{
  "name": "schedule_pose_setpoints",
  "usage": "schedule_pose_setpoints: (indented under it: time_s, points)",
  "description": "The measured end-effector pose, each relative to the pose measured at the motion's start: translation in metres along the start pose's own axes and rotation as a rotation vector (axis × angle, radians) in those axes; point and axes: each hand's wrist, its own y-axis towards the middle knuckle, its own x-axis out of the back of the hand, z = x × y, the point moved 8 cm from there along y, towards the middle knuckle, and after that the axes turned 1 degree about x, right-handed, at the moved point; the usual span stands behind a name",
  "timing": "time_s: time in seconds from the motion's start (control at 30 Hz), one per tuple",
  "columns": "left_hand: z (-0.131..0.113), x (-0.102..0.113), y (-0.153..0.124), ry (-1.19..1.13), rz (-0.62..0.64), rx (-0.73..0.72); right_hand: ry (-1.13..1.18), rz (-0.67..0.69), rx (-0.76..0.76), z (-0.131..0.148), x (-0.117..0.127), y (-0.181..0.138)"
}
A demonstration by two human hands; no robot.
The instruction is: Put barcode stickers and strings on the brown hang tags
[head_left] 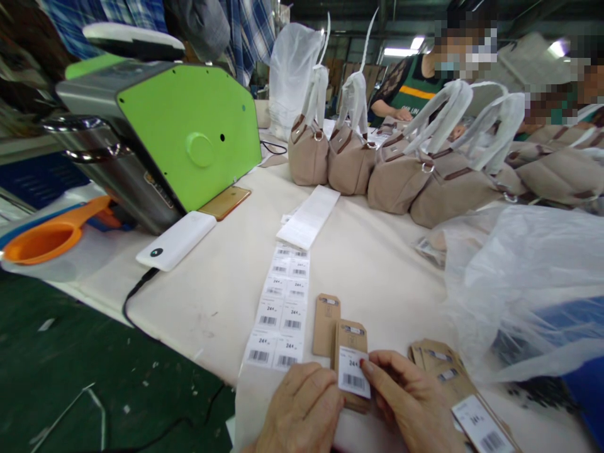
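A white price sticker [353,374] with a barcode lies over the lower part of the top brown cardboard tag [352,329] in a small stack. My right hand [413,396] pinches the sticker's right edge between thumb and forefinger. At the stack's lower left is my left hand [304,409], its fingers curled closed and its fingertips against the sticker's left edge; what they grip is hidden. Another brown tag [325,324] lies beside the stack. Beyond my left hand stretches a strip of price stickers [283,308]. More tags [438,358], one bearing a sticker [482,423], are fanned out at right.
A folded white strip [309,217] lies farther back. Beige handbags [349,163] with wrapped handles line the table's rear. At left stand a green-sided machine [189,132], a steel flask [123,176] and a white power bank [179,239]. Clear plastic [528,277] covers the right side. A co-worker [410,88] stands behind.
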Motion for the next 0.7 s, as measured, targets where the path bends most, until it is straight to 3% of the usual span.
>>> schedule_pose_setpoints:
  time_s: [0.5,0.7]
  points:
    - [-0.003,-0.007,-0.002,0.098,0.062,-0.055,-0.143,-0.079,0.128,0.008,0.002,-0.001]
    - [-0.004,-0.013,-0.003,0.152,0.122,-0.076,-0.328,-0.136,0.176,0.018,0.004,-0.004]
